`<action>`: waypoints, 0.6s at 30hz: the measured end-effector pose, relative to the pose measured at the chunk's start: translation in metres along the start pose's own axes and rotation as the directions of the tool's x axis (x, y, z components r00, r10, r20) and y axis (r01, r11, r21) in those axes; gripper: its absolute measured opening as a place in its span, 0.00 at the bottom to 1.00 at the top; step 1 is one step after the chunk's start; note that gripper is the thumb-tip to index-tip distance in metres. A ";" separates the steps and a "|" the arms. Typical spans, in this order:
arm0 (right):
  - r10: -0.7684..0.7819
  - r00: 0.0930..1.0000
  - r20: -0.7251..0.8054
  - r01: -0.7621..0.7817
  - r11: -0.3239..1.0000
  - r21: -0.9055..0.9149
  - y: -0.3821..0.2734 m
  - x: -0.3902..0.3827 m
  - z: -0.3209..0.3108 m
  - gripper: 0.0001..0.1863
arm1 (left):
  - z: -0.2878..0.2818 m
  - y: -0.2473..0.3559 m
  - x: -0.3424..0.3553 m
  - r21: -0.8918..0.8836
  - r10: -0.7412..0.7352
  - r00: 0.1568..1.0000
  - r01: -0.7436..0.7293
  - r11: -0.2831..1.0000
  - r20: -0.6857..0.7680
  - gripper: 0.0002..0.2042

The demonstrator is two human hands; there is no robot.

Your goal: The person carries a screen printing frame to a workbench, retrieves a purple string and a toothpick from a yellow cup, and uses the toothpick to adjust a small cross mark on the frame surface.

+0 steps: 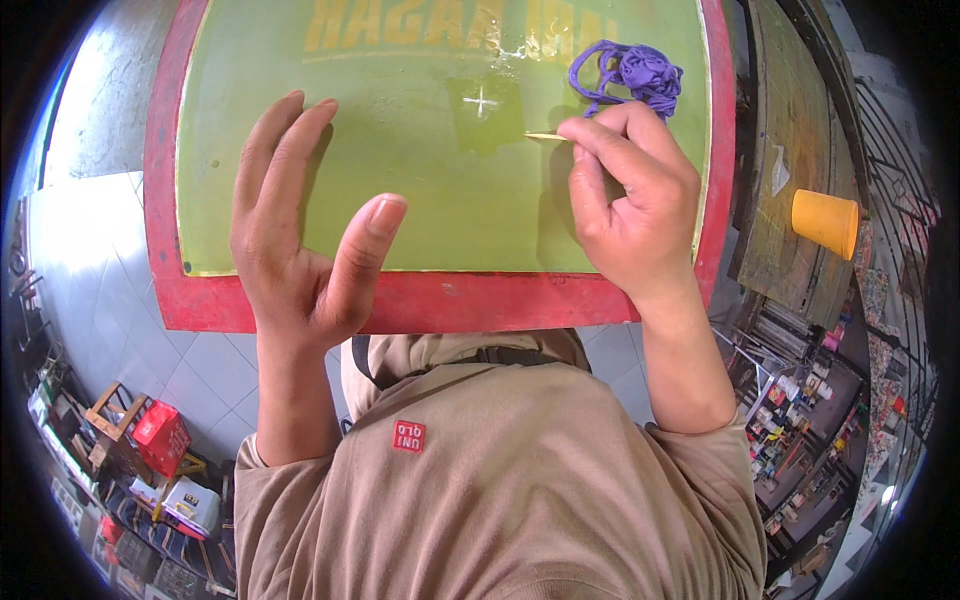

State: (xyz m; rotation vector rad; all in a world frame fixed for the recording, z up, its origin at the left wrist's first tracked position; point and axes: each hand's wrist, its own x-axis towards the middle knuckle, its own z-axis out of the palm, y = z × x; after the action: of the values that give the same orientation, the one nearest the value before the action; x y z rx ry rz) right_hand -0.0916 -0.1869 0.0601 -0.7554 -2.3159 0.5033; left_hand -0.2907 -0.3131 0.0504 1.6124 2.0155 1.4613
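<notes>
A screen-printing frame (430,304) with red sides lies in front of me, its mesh (400,180) coated yellow-green. Over its left side my left hand (300,235) is open, fingers stretched out and thumb apart. My right hand (635,190) pinches a thin, pale yellow pointed stick (547,136) between thumb and fingers. The stick points left, its tip a little below and right of a white cross mark (481,102). A darker green patch surrounds that mark. Just beyond my right hand, a crumpled purple cloth strip (645,78) rests on the mesh.
Wet, shiny spots and mirrored yellow lettering (400,25) show at the mesh's far end. To the right, a yellow-orange cup (826,224) stands on a worn wooden table (790,170). Shelves of small containers (800,400) are lower right; a red box (160,437) is lower left.
</notes>
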 end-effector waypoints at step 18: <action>-0.003 0.999 0.035 0.003 1.000 0.010 -0.003 0.001 -0.004 0.12 | 0.002 0.003 0.000 0.019 -0.004 1.000 0.004 1.000 -0.014 0.27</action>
State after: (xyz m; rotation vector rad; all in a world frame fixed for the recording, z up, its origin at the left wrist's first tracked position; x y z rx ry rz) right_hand -0.0908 -0.1879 0.0649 -0.7435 -2.3448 0.5305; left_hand -0.2875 -0.3121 0.0511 1.6086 2.0451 1.4602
